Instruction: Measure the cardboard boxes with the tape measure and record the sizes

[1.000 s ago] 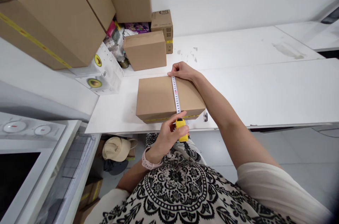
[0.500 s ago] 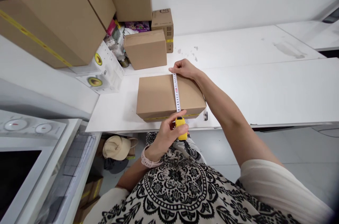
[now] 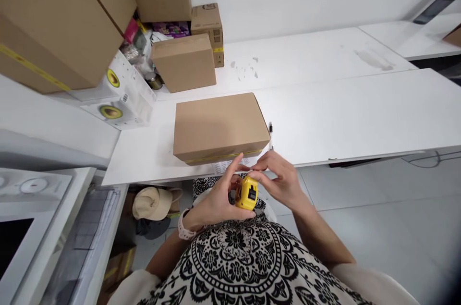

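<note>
In front of my body a yellow tape measure (image 3: 247, 193) rests in my left hand (image 3: 219, 199), gripped between thumb and fingers. My right hand (image 3: 281, 181) pinches at the upper end of the tape measure, where the blade's tip comes out; the tip itself is mostly hidden by the fingers. Just beyond both hands a closed brown cardboard box (image 3: 219, 122) lies on the white table (image 3: 324, 117), yellow tape along its near side. No blade stretches across the box top. A printed paper (image 3: 220, 167) sticks out under the box's near edge.
A pen (image 3: 271, 134) lies right of the box. Behind it stand a smaller carton (image 3: 185, 65), stacked large cartons (image 3: 65, 21) and a white box with avocado pictures (image 3: 126, 103). At lower left are a white appliance (image 3: 36, 199) and a beige cap (image 3: 151, 203).
The tape blade has left the box top and retracted. My right hand has come from the box's far edge down to the tape measure in my left hand. The view has shifted slightly.
</note>
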{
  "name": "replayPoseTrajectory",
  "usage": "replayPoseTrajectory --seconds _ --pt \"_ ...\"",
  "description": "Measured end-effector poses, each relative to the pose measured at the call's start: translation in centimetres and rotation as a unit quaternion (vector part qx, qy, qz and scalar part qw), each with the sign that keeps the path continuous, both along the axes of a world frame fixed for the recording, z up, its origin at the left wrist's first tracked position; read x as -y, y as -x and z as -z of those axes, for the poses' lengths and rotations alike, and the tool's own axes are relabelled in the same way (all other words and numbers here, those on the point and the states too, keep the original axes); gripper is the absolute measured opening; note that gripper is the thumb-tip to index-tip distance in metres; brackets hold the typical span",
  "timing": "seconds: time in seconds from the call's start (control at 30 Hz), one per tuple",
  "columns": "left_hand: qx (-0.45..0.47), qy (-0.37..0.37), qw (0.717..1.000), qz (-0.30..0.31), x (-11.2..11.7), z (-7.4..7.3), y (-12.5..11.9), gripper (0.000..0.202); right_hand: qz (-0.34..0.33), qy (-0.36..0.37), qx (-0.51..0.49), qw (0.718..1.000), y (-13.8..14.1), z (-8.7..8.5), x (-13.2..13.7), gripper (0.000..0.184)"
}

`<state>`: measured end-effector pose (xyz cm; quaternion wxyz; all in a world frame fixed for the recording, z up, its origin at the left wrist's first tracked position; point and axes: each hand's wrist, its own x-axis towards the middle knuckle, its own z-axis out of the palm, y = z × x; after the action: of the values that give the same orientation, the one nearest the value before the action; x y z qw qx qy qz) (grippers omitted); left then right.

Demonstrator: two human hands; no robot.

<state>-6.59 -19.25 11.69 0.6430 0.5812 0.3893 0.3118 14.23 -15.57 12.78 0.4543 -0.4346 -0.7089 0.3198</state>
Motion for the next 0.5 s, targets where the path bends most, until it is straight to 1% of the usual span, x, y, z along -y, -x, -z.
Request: replayPoseTrajectory --seconds 0.07,0.1,0.2,0.23,0.27,0.3,0.37,0.43,0.5 --pt "0.005 -0.001 1.000 -0.001 -0.1 0.2 -0.4 0.123 0.017 0.031 -0.007 0.999 0.4 1.8 0.7 0.022" --pt "0.002 -0.002 1.000 -0.005 -0.1 0.3 -0.5 0.122 0.045 0.040 -0.014 0.998 0.4 2.5 0.7 0.023" --pt "-0.049 -0.009 0.998 -0.034 -0.4 0.9 -0.2 0.115 0.178 0.065 -0.041 0.981 -0.8 4.4 -0.3 0.024" --pt "-0.074 -0.013 0.996 -0.050 -0.5 1.1 0.2 0.110 0.214 0.080 -0.047 0.972 -1.3 4.9 -0.8 0.025" --pt "-0.097 -0.016 0.993 -0.066 -0.5 1.4 0.7 0.104 0.232 0.098 -0.052 0.966 -1.8 5.6 -1.4 0.025" --pt "-0.110 -0.018 0.990 -0.082 -0.5 1.6 1.5 0.097 0.232 0.116 -0.055 0.964 -2.2 6.2 -1.9 0.027" --pt "-0.103 -0.007 0.989 -0.108 -0.2 2.2 3.4 0.084 0.189 0.143 -0.060 0.970 -2.7 7.3 -3.0 0.039" --pt "-0.058 0.018 0.989 -0.132 0.5 2.8 5.9 0.075 0.125 0.156 -0.061 0.978 -2.8 8.2 -3.8 0.053" --pt "-0.015 0.038 0.983 -0.180 1.4 3.3 8.2 0.074 0.076 0.166 -0.059 0.981 -2.7 8.9 -4.6 0.065"
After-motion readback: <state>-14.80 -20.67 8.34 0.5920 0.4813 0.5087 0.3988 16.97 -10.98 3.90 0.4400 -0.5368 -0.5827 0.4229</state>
